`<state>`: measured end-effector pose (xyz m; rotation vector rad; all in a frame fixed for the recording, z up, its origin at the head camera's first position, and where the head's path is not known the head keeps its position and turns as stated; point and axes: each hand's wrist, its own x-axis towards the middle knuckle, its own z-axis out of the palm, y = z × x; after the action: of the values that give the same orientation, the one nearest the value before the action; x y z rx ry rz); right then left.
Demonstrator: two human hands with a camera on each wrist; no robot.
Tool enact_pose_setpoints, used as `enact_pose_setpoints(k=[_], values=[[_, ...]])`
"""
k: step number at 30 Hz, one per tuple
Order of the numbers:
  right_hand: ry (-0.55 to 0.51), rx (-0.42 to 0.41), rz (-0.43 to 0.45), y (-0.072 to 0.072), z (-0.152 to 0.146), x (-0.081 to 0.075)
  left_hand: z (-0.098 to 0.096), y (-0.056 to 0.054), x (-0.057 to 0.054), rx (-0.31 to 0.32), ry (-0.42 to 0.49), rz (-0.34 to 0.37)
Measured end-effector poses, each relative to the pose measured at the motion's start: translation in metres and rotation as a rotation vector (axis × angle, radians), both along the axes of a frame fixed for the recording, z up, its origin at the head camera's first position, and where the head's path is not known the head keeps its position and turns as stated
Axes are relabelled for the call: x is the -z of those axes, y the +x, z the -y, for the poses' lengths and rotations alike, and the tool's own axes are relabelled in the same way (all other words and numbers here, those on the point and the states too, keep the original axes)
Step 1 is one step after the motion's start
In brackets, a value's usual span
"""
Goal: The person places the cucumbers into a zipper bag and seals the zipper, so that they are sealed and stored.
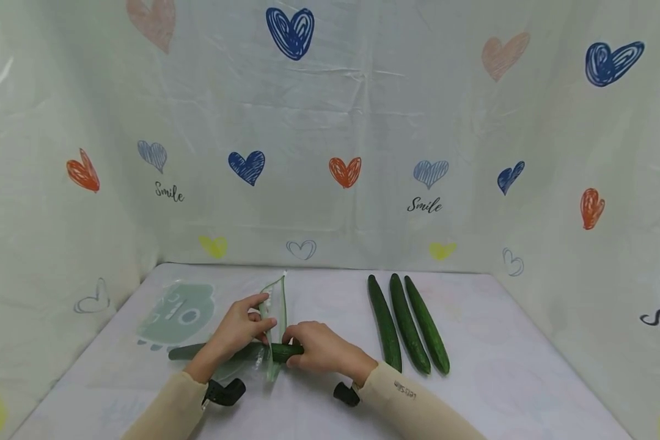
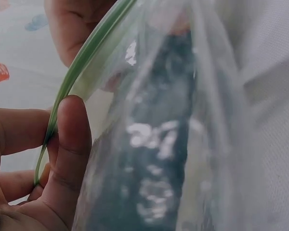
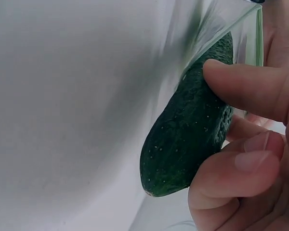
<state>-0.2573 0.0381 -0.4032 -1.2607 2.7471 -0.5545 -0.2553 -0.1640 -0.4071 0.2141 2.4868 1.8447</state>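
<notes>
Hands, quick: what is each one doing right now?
Left hand: pinches the green-edged rim of the clear zip bag, holding it open.
Right hand: grips the end of the cucumber that lies partly inside the bag.

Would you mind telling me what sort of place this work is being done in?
Probably a staged tabletop booth, not a kitchen: a heart-printed sheet screens three sides, a covered table holds three spare cucumbers, and hands feed a cucumber into a zip bag.
</notes>
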Motion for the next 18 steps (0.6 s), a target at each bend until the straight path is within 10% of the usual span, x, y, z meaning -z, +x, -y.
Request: enact_pose_setpoints(k=[18], values=[[0.042,0.07,0.068,0.002,-0.016,0.008,0.0,-0.002,0.006,-0.002,0.01,0.007]])
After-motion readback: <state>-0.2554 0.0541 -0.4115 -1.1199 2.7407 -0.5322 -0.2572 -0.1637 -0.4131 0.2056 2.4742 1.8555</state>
